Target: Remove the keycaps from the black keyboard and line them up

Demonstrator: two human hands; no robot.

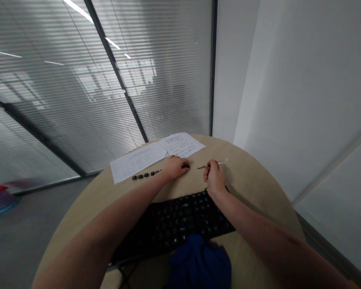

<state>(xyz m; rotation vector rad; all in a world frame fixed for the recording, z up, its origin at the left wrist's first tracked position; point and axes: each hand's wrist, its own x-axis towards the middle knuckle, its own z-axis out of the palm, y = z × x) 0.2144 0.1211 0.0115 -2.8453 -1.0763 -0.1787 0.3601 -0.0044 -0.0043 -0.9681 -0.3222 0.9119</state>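
On the far side of the keyboard, my left hand [174,166] rests low over the table with its fingers closed at a small black keycap [185,165]. A row of several more black keycaps [146,175] runs out to the left, partly hidden by that hand. My right hand [213,176] is closed around a thin tool [203,166] with a dark shaft, a pointed metal end to the left and pale wire-like prongs to the right. Below both hands lies the black keyboard [183,218], its left part covered by my left forearm.
Open printed sheets [138,160] lie at the far edge of the round wooden table [252,180]. Blue cloth [200,263] shows at the near edge, beside a dark cable [128,275]. A blue and red basket [1,199] stands on the floor at left.
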